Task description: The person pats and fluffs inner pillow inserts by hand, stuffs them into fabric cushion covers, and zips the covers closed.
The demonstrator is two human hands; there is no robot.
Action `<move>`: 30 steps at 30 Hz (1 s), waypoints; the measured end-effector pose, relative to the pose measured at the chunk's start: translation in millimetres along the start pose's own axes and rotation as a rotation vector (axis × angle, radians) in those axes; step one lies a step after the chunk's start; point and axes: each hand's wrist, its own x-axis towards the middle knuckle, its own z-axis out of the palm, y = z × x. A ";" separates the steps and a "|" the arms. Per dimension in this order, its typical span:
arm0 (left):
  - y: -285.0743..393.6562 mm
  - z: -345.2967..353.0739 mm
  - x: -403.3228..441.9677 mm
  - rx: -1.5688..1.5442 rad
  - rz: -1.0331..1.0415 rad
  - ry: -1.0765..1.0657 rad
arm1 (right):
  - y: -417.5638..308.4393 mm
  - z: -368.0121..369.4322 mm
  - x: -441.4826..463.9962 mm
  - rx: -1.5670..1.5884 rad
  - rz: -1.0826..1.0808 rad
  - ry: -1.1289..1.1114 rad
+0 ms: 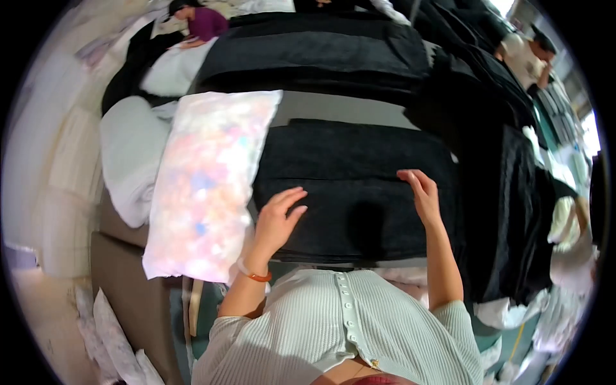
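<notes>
A folded black cloth (353,154) lies flat on the grey table in front of me. My left hand (280,217) is over its left side, fingers apart, with nothing in it. Over the right part of the cloth is my right hand (420,191), also empty, its fingers spread loosely. Whether either hand touches the cloth is hard to tell. Just left of my left hand lies a puffy translucent white bag (208,186) with pink and blue bits showing through.
A rolled white fabric (130,160) sits left of the bag. More black fabric is stacked at the back (314,54) and hangs on the right (513,212). A person in purple (204,22) is at back left, another person (526,58) at back right.
</notes>
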 end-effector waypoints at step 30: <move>5.4 -211.9 35.5 -0.116 0.186 0.387 | -169.3 -0.1 -79.1 -0.085 -0.486 0.084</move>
